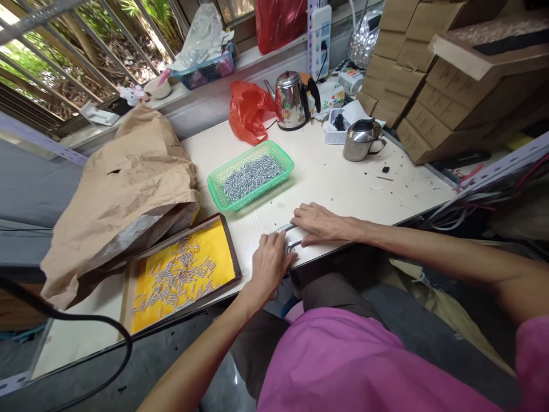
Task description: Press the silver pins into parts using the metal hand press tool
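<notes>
Starting from the left: big crumpled brown paper (128, 154) slumped over that end of the white table (317, 177), just behind a shallow brown tray (231, 247) with a bright yellow lining. Loads of short metal pins (180, 269) strewn across the yellow, some side by side in little rows, others every which way. Next over and farther back, a green basket (274, 150) at a slant, with a big heap of small silver pieces (253, 177) inside. Red plastic bag (249, 111) scrunched up just behind that. Now the good bit, down at the near edge of the table: left hand (271, 257) palm down, fingers bent and close together over the left end of a silver metal tool (294, 243). Can't tell how tight a grip there, with that end hidden under the fingers. Can't name the tool either, just two slim bars visible between the hands. Way behind, a shiny kettle (289, 100) with a black handle. Then the right hand (319, 222), thumb and fingers partly spread, fingers at the far bar and thumb at the near one, so holding the tool's right end between them. Farther right, a white plastic tray (335, 137), a small steel pot (358, 143) with a black lid, and finally stacked cardboard boxes (394, 63)
</notes>
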`<action>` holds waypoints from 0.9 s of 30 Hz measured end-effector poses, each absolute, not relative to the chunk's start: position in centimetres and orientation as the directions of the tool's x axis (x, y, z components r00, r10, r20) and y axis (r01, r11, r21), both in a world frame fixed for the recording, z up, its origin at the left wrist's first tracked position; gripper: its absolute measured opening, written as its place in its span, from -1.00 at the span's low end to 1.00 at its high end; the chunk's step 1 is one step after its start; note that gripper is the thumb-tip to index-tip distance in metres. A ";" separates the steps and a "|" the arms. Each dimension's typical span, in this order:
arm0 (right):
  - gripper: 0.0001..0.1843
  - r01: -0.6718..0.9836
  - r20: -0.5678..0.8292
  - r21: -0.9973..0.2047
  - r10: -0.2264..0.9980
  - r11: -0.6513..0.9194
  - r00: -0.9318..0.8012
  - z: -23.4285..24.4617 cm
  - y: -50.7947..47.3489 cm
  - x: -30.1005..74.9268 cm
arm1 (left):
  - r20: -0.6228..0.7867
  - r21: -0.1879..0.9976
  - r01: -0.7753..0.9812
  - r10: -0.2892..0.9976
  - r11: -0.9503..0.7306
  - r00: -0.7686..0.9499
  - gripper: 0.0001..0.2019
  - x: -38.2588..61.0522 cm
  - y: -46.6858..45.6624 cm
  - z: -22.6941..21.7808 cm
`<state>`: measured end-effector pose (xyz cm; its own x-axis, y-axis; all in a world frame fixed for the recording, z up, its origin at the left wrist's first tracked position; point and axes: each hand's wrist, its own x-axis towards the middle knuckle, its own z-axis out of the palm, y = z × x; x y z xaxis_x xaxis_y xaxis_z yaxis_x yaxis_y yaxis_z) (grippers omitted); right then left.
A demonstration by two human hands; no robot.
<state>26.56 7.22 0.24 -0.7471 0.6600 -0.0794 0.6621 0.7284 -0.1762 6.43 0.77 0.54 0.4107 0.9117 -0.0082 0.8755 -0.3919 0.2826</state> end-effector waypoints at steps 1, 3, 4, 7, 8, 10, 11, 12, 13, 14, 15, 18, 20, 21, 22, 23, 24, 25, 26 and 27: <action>-0.50 0.666 -0.078 -0.184 0.665 0.723 -0.743 0.1 7.2 26.3 | -0.013 0.251 0.856 0.883 -0.452 0.470 -0.47 6.8 1.4 0.4; -0.41 0.682 -0.093 -0.199 0.679 0.704 -0.728 -0.1 7.2 26.0 | -0.059 0.220 0.831 0.844 -0.510 0.534 -0.40 7.3 2.9 0.0; -0.36 0.693 -0.108 -0.201 0.687 0.693 -0.719 -0.1 7.1 26.0 | -0.086 0.212 0.825 0.831 -0.524 0.550 -0.39 7.4 3.5 -0.1; -0.32 0.724 -0.143 -0.186 0.710 0.665 -0.689 -0.1 7.0 26.2 | -0.123 0.188 0.810 0.805 -0.555 0.580 -0.36 7.2 4.9 -0.4; -0.36 0.730 -0.146 -0.180 0.716 0.659 -0.682 0.1 6.9 26.3 | -0.120 0.181 0.805 0.800 -0.565 0.589 -0.37 7.2 5.1 -0.5; -0.50 0.736 -0.148 -0.178 0.722 0.653 -0.676 0.5 6.7 26.4 | -0.111 0.181 0.797 0.793 -0.577 0.599 -0.44 7.0 5.4 -0.7; -0.57 0.736 -0.151 -0.179 0.721 0.653 -0.676 0.8 6.7 26.4 | -0.107 0.189 0.795 0.793 -0.577 0.600 -0.49 7.0 5.4 -0.8; -0.63 0.736 -0.159 -0.181 0.719 0.652 -0.676 1.0 6.6 26.3 | -0.101 0.202 0.794 0.794 -0.573 0.599 -0.55 7.0 5.5 -0.9; -0.69 0.737 -0.170 -0.183 0.717 0.651 -0.676 1.1 6.6 26.3 | -0.096 0.220 0.795 0.798 -0.566 0.595 -0.60 7.0 5.4 -1.0; -0.73 0.738 -0.184 -0.186 0.715 0.649 -0.675 1.2 6.6 26.1 | -0.089 0.240 0.797 0.804 -0.555 0.587 -0.64 7.0 5.4 -1.1; -0.77 0.740 -0.199 -0.190 0.713 0.645 -0.673 1.2 6.6 26.0 | -0.081 0.260 0.800 0.813 -0.540 0.576 -0.68 7.1 5.3 -1.1; -0.84 0.748 -0.240 -0.205 0.708 0.632 -0.664 0.9 6.8 25.7 | -0.064 0.296 0.809 0.834 -0.508 0.547 -0.80 7.3 5.0 -1.1; -0.84 0.754 -0.253 -0.214 0.711 0.621 -0.657 0.6 6.9 25.6 | -0.073 0.292 0.815 0.838 -0.500 0.540 -0.84 7.4 4.9 -0.8; -0.84 0.756 -0.253 -0.216 0.712 0.618 -0.654 0.5 6.9 25.6 | -0.082 0.285 0.819 0.838 -0.499 0.539 -0.85 7.5 4.9 -0.7; -0.84 0.755 -0.245 -0.214 0.714 0.620 -0.656 0.5 7.0 25.6 | -0.092 0.273 0.825 0.840 -0.495 0.535 -0.84 7.6 4.8 -0.6; -0.83 0.749 -0.225 -0.211 0.715 0.628 -0.662 0.5 7.1 25.7 | -0.096 0.258 0.832 0.844 -0.490 0.527 -0.82 7.7 4.7 -0.6; -0.80 0.737 -0.199 -0.209 0.710 0.643 -0.675 0.6 7.2 25.9 | -0.089 0.245 0.840 0.852 -0.484 0.517 -0.79 7.8 4.5 -0.6; -0.73 0.718 -0.172 -0.210 0.697 0.664 -0.696 0.7 7.4 26.1 | -0.066 0.234 0.848 0.862 -0.476 0.503 -0.74 7.8 4.1 -0.8; -0.65 0.692 -0.149 -0.217 0.677 0.689 -0.721 0.7 7.7 26.4 | -0.031 0.227 0.853 0.872 -0.470 0.489 -0.70 7.9 3.6 -1.0; -0.57 0.663 -0.137 -0.234 0.651 0.711 -0.747 0.7 8.0 26.8 | 0.013 0.227 0.854 0.878 -0.468 0.478 -0.68 8.0 3.0 -1.4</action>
<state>26.80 7.99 0.74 -0.7469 0.6507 -0.1368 0.6627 0.7115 -0.2337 7.96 3.01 -1.37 0.4780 0.8783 0.0129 0.8541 -0.4682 0.2266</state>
